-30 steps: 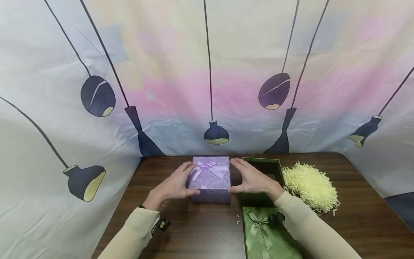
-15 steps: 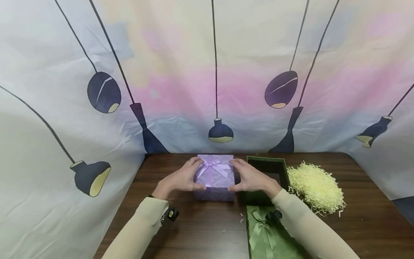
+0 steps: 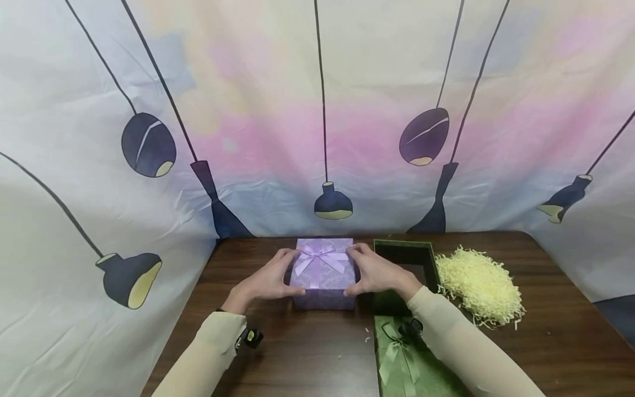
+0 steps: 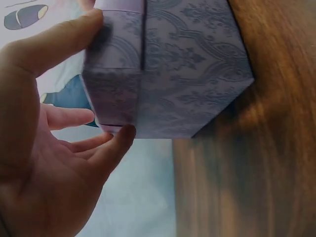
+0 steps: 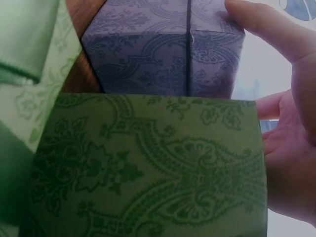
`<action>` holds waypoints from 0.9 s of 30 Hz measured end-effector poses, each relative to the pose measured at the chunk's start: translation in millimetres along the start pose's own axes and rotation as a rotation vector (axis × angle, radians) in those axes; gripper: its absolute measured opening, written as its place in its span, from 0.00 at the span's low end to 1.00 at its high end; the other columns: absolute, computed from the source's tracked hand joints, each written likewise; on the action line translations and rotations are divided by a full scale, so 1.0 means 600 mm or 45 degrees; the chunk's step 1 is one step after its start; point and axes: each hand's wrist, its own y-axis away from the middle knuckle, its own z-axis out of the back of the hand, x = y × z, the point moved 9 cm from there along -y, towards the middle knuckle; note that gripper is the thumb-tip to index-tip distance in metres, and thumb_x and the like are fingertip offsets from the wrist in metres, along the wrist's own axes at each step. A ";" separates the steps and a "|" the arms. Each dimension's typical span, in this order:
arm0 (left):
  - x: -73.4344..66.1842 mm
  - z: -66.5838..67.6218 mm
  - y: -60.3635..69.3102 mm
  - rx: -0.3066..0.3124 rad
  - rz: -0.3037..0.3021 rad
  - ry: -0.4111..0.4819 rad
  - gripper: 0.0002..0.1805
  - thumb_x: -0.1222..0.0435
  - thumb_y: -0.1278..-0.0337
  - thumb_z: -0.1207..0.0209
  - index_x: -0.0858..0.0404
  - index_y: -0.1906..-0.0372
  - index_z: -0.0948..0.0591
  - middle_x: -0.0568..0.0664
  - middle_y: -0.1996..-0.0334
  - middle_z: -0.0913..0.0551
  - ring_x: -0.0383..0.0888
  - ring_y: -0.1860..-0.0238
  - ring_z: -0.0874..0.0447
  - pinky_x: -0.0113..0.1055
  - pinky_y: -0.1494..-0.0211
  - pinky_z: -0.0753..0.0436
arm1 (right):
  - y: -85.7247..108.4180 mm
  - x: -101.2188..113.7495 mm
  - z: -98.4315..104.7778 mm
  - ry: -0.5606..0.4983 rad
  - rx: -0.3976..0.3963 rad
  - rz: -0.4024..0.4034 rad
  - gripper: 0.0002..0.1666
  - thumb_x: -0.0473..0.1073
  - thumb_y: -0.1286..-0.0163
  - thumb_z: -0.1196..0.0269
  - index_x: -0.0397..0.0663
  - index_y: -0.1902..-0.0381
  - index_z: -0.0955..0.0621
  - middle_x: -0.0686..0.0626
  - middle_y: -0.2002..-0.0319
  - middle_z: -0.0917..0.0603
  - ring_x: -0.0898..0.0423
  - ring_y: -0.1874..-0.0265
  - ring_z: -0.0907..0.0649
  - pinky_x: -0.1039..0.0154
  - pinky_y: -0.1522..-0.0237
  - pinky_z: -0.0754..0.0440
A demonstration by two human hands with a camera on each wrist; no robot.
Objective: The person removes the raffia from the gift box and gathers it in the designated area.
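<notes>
With 2 hands, your left hand (image 3: 268, 280) and right hand (image 3: 379, 274), you pinch the purple box (image 3: 322, 299) at its lid from opposite sides. It sits on the worktop (image 3: 288, 353), left of the open green box (image 3: 392, 303) and yellow shreds (image 3: 481, 286).

Toward the back of the counter (image 3: 278, 347) we see the lidded gift box (image 3: 324, 299), a bow (image 3: 319, 258) on top. Our left hand (image 3: 268, 280) is at its left side; our right hand (image 3: 378, 270) is at its right, between it and the open gift box (image 3: 389, 304). Shredded paper (image 3: 481, 286) lies just right of that second box. Before it lies a box lid (image 3: 431, 369); behind everything hangs a cloth backdrop (image 3: 268, 110).
</notes>
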 end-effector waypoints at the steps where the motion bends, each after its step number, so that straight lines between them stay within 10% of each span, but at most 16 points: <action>1: 0.002 -0.002 0.001 -0.002 0.001 0.009 0.55 0.44 0.58 0.28 0.67 0.28 0.39 0.61 0.35 0.36 0.54 0.35 0.32 0.50 0.33 0.30 | -0.001 0.000 -0.002 -0.005 0.005 -0.004 0.63 0.62 0.58 0.24 0.33 0.31 0.35 0.32 0.37 0.33 0.42 0.41 0.25 0.51 0.39 0.25; 27: 0.007 -0.008 0.003 -0.052 -0.003 0.053 0.55 0.47 0.60 0.26 0.69 0.29 0.37 0.61 0.35 0.36 0.54 0.35 0.32 0.51 0.32 0.31 | -0.008 0.001 -0.020 -0.059 0.056 -0.157 0.64 0.56 0.60 0.21 0.32 0.32 0.37 0.28 0.36 0.40 0.44 0.53 0.22 0.52 0.48 0.21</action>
